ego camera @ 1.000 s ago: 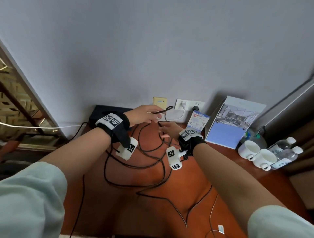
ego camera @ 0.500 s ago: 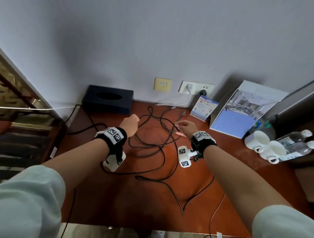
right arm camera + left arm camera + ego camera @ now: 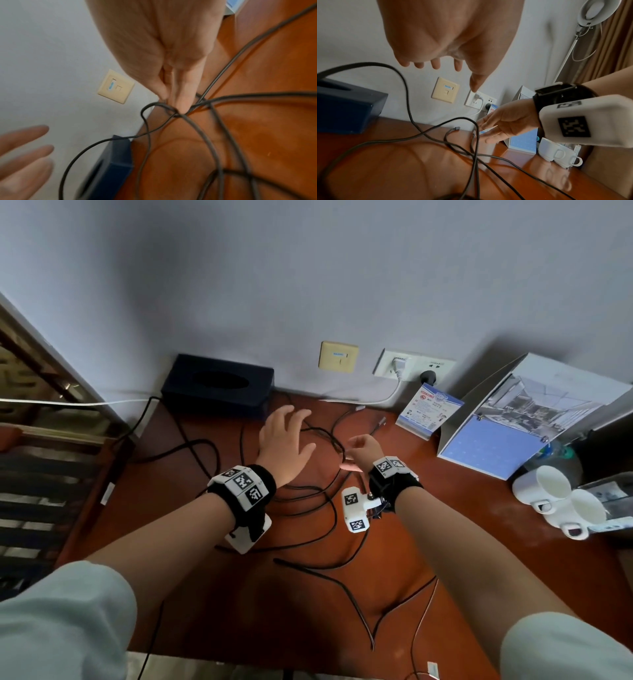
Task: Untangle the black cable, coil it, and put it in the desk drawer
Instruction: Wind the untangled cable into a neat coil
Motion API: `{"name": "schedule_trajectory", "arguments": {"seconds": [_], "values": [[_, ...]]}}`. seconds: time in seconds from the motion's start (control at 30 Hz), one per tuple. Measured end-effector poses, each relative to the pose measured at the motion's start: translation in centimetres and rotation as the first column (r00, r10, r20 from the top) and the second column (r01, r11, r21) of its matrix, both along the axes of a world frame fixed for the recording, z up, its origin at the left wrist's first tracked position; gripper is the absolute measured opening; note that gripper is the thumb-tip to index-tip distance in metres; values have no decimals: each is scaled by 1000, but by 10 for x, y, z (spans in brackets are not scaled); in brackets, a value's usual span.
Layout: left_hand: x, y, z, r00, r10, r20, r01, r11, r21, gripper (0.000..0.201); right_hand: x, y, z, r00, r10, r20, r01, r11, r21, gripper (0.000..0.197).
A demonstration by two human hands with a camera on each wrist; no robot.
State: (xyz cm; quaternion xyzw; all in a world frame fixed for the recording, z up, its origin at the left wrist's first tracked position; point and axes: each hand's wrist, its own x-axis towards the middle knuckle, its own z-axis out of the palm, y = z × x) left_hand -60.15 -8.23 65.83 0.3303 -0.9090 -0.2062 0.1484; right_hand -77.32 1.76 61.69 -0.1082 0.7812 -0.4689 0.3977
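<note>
So compared to half a second ago, the left hand [image 3: 286, 441] went from a fist to a grip spread wide, holding nothing, hovering just in front of the tissue box [image 3: 219, 385]. The right hand [image 3: 363, 448] pinches the black cable [image 3: 308, 501], which sprawls in tangled loops over the bench [image 3: 445, 542] in front of that box.

Left hand [image 3: 284, 445] fingers spread flat, right hand [image 3: 364, 448] fingertips pinched downward
</note>
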Motion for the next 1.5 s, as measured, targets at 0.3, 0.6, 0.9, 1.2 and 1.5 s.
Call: {"name": "schedule_trajectory", "arguments": {"seconds": [0.3,0.6,0.9,1.2,1.5], "values": [[6,21,-26,960,-200,196,148,956,252,42,-30,44,-37,898,409,-161,-227,746,626,76],[4,20,-31,954,-220,202,88,852,516,23,-29,64,-33,872,430,-233,-266,817,512,26],[-19,24,10,992,111,-65,13,414,910,22,-12,61,28,908,-124,-400,65,985,-159,25],[-38,5,77,946,314,-86,197,-342,919,81,25,77,113,958,-56,-282,-87,878,-470,21],[-36,-2,153,853,453,-259,419,-301,856,46,47,126,153,873,256,-415,-387,882,-268,15]]}}
